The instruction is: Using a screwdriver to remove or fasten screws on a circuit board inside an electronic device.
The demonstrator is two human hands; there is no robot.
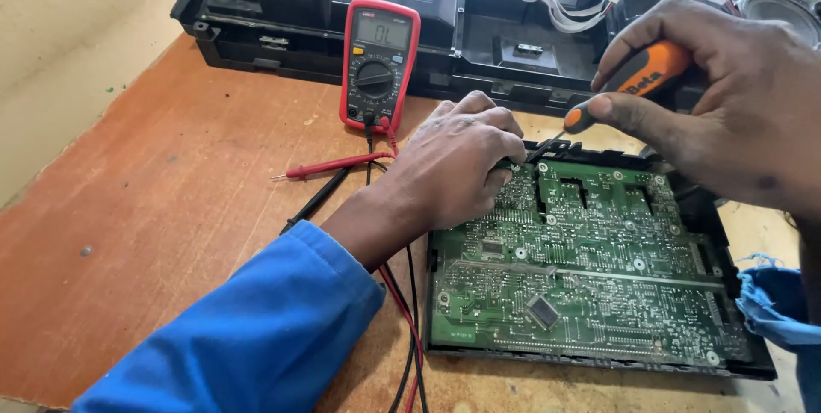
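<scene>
A green circuit board (590, 268) lies in a black frame on the wooden table (171, 199). My left hand (457, 165) rests on the board's far left corner with its fingers curled down against it. My right hand (718, 97) grips a screwdriver (629, 84) with an orange and black handle. The screwdriver's thin shaft slants down to the board's far edge, right beside my left fingertips. Whether my left fingers pinch anything is hidden.
A red multimeter (379, 62) lies beyond my left hand, its red probe (329, 167) and black probe (316, 201) on the table, leads running under my blue sleeve (256, 336). A black plastic housing (462, 28) with speakers spans the back. Blue cloth (774, 310) lies at right.
</scene>
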